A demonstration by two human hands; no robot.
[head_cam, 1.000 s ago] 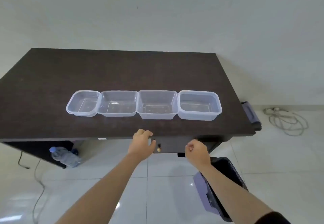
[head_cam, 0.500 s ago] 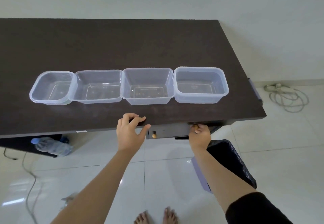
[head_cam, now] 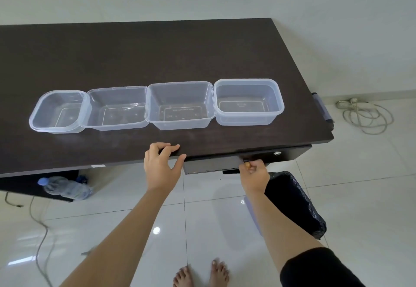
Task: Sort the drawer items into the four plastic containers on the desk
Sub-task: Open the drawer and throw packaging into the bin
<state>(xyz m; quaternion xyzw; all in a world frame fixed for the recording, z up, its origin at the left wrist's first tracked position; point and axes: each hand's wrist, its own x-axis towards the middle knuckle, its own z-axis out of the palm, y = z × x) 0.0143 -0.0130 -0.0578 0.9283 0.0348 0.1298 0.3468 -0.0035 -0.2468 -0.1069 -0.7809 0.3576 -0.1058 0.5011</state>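
- Head cam: left hand (head_cam: 162,168) spread, fingers on desk (head_cam: 157,57) front edge.
- Right hand (head_cam: 254,173) pinching drawer (head_cam: 213,166) key, drawer slightly out.
- 4 clear containers (head_cam: 181,105) in row on desk, empty.

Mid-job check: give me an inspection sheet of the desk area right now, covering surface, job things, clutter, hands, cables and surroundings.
Surface: dark desk, bare apart from the containers.
Job's things: four clear containers in a row near the front edge, all empty; drawer under the front edge, contents not visible.
Clutter: nothing seen on the desk.
Hands: left hand rests with its fingers on the desk's front edge, holding nothing; right hand has its grip closed on the drawer knob.
Cables: coiled cord on the floor at right; thin cable on the floor at left.
Surroundings: water bottle lying under the desk; black-lined bin beside the right arm; tiled floor, bare feet.
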